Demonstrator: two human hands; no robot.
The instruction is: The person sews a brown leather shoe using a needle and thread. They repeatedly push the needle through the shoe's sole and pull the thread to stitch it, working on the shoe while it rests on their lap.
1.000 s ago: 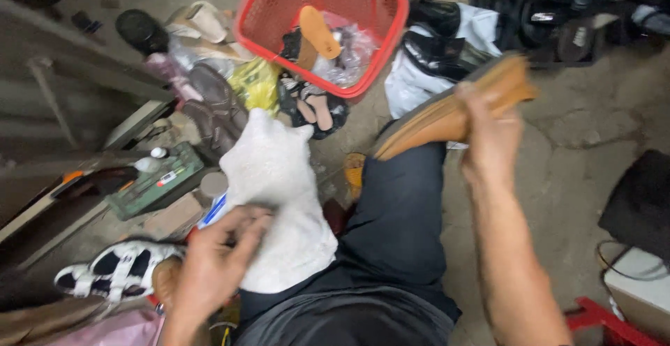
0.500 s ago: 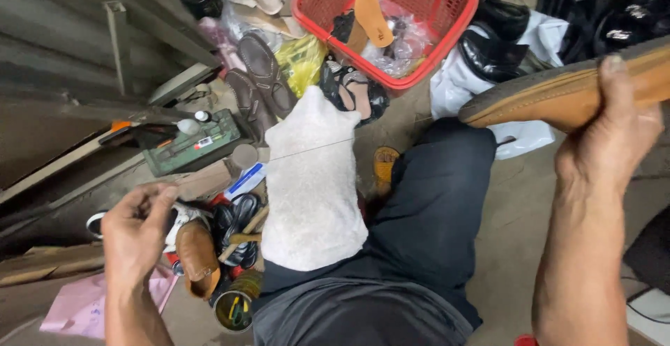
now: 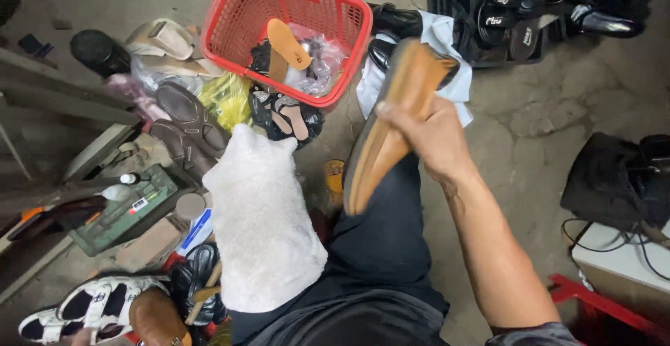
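Observation:
My right hand (image 3: pixel 429 133) grips a tan leather shoe (image 3: pixel 391 119) by its side, sole edge toward me, held over my right knee in dark trousers (image 3: pixel 384 241). A white cloth (image 3: pixel 262 227) lies draped over my left knee. My left hand is out of the picture. Below the cloth at the lower left lie a brown shoe (image 3: pixel 157 318) and a black-and-white sandal (image 3: pixel 77 307).
A red plastic basket (image 3: pixel 234 11) with a tan insole and bagged items stands ahead. Sandals and shoes litter the floor left of it. A green toolbox (image 3: pixel 122 213) sits at left, black shoes on a rack at top right, a black bag (image 3: pixel 614 178) at right.
My right hand swung the tan shoe from the far right back over my knee. My left hand, raised at the lower left before, dropped out of view.

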